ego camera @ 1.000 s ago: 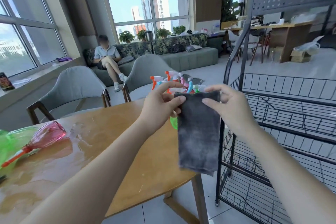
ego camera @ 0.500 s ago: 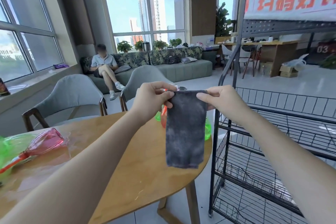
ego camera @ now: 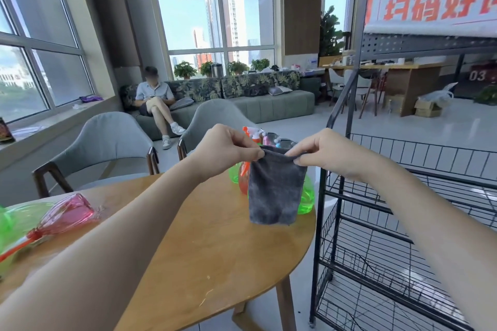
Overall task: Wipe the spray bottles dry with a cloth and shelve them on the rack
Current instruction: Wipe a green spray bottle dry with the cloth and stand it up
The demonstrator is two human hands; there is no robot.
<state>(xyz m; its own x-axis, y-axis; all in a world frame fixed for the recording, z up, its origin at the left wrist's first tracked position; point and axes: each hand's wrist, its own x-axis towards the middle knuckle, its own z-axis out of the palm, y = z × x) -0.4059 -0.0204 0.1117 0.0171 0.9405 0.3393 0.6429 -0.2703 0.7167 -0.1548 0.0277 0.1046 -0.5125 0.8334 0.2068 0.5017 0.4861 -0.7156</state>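
Observation:
A dark grey cloth (ego camera: 274, 191) hangs in front of me over the round wooden table (ego camera: 215, 255). My left hand (ego camera: 226, 148) pinches its top left corner and my right hand (ego camera: 325, 150) pinches its top right corner. Behind the cloth stand several spray bottles: a green one (ego camera: 308, 197) at the table's right edge, an orange one (ego camera: 244, 177), and pink and blue tops (ego camera: 269, 138) partly hidden. A pink spray bottle (ego camera: 67, 213) lies on its side at the left beside a green one (ego camera: 16, 220). The black wire rack (ego camera: 403, 196) stands to the right.
Two grey armchairs (ego camera: 107, 140) stand behind the table. A person sits on a sofa (ego camera: 269, 105) by the windows. Water patches wet the table's left side. A banner (ego camera: 435, 0) tops the rack, and a desk with boxes is far right.
The cloth has moved away from me and appears smaller, still held by both hands. My view has tilted up, showing more of the room and the banner.

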